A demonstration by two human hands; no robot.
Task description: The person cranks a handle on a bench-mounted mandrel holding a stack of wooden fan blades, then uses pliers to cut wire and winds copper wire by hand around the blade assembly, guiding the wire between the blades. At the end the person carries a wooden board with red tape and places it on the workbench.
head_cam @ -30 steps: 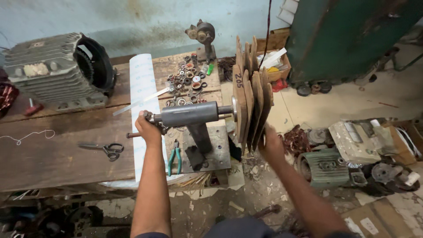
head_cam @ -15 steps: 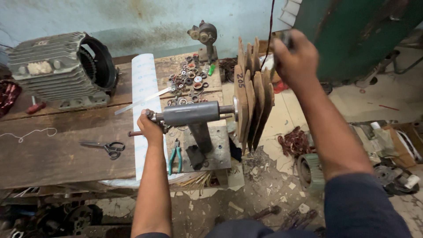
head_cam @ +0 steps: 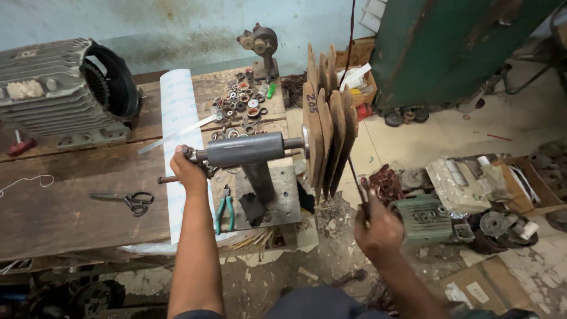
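**Winder lies crosswise, a hand at each end**

Mid-frame on the bench [head_cam: 71, 207], the winder [head_cam: 254, 149] runs left to right. Left hand [head_cam: 188, 172] closed on its crank; wooden formers [head_cam: 328, 127] at right. Right hand [head_cam: 378, 227], lower right, pinches a wire [head_cam: 354, 177] rising to them. White paper roll [head_cam: 177, 112] upper left.

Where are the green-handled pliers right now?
In the head view, the green-handled pliers lie on the workbench just right of the left hand, beside the winder's metal base plate.
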